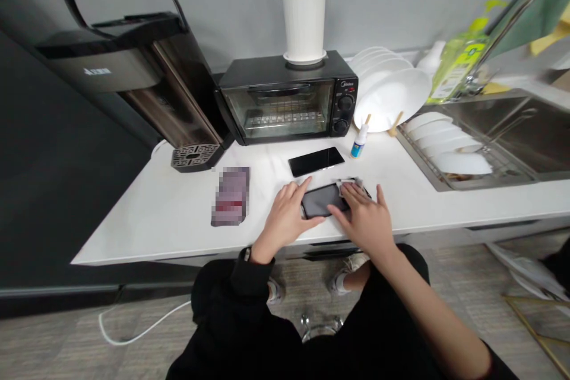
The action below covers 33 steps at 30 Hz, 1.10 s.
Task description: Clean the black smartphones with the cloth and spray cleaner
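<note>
A black-rimmed phone case (pixel 321 200) with a greyish inner face lies on the counter between my hands. My left hand (pixel 285 215) steadies its left end, thumb at the near edge and a finger at the far edge. A crumpled pale wipe (pixel 342 183) is under the fingers of my right hand (pixel 367 218), pressed onto the right end of the case, and partly hidden. Just behind lies a black phone (pixel 316 161), screen up. Beyond its right end stands a small white spray bottle (pixel 360 140) with a blue label.
A blurred-out purple item (pixel 230 196) lies to the left. Along the back stand a dispenser machine (pixel 133 83), a toaster oven (pixel 285 110) topped by a white utensil holder (pixel 305 24), and racked plates (pixel 392 98). Bowls (pixel 461 145) sit by the sink (pixel 503 175) at right.
</note>
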Motion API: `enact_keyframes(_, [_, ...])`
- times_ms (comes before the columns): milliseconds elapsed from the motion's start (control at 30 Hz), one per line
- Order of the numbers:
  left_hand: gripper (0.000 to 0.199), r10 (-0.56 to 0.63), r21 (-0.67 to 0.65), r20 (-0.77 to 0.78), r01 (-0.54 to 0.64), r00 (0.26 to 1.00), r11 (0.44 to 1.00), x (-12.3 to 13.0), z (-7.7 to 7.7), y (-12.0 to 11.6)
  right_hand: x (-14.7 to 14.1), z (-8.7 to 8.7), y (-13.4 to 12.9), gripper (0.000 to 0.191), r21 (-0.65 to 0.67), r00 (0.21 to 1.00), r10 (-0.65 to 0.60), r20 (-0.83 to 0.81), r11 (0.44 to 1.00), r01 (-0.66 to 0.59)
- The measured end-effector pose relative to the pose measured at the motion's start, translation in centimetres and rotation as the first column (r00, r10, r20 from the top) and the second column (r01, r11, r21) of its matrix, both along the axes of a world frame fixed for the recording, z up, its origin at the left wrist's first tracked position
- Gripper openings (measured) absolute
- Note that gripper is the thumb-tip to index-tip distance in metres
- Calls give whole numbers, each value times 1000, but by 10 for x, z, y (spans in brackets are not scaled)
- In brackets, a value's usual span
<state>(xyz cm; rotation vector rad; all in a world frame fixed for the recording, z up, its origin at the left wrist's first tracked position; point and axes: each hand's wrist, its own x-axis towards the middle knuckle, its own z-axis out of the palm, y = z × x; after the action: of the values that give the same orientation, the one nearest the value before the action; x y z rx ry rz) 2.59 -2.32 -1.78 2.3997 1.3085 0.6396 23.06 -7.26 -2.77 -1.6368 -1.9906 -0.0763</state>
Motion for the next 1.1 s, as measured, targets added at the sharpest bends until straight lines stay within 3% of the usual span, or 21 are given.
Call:
enact_keyframes(100, [91,-9,-2,-22,9,1000,1000,-1,-3,1,-13,1,-9,55,-70,973,226,-35,971,-228])
enact_keyframes(167, [90,4,0,-11,-4,1000,1000,-2,-4,1,-14,1,-7,47,-94,960,272,-63,956,-277])
enact_keyframes(267, [94,23,18,13,-23,1000,1000,-2,-4,-1,-2,0,3,41,-30,997,52,-51,998,-54])
enact_keyframes(333, [95,17,21,10,-17,1000,1000,0,-4,0,-1,0,4,45,9,997,-58,-48,998,58])
enact_keyframes(367, [94,8,14,4,-8,1000,1000,0,-4,0,-5,0,2,46,3,998,-34,-53,999,35])
enact_keyframes(500, [87,-15,-11,-2,15,1000,1000,-1,-5,1,-24,4,-5,41,-87,959,253,-127,960,-265])
enact_keyframes(533, [87,-7,-9,4,7,1000,1000,-1,-5,1,-21,4,-4,40,-93,957,259,-131,958,-272])
enact_keyframes(633, [90,21,4,14,-21,1000,1000,0,-4,0,-4,1,6,41,-36,996,44,-74,998,-47])
enact_keyframes(700, [93,17,2,2,-17,1000,1000,2,-4,1,-2,0,8,45,9,996,-72,-47,997,72])
enact_keyframes(767, [89,-8,0,-13,8,1000,1000,2,-6,3,-13,1,5,48,2,999,19,-46,1000,-19])
enact_keyframes(833, [83,-21,4,-14,21,1000,1000,-1,-7,4,-25,2,3,47,-46,974,214,-75,975,-218])
enact_keyframes(900, [81,-11,12,3,11,1000,1000,-4,-8,3,-25,3,5,43,-85,958,271,-98,956,-280])
enact_keyframes(1033, [88,7,23,21,-7,1000,1000,-1,-6,1,-2,2,14,44,-23,999,-23,-37,999,22])
enact_keyframes(1100, [89,-6,20,2,6,1000,1000,2,-6,3,-4,2,10,50,6,999,-31,-10,999,31])
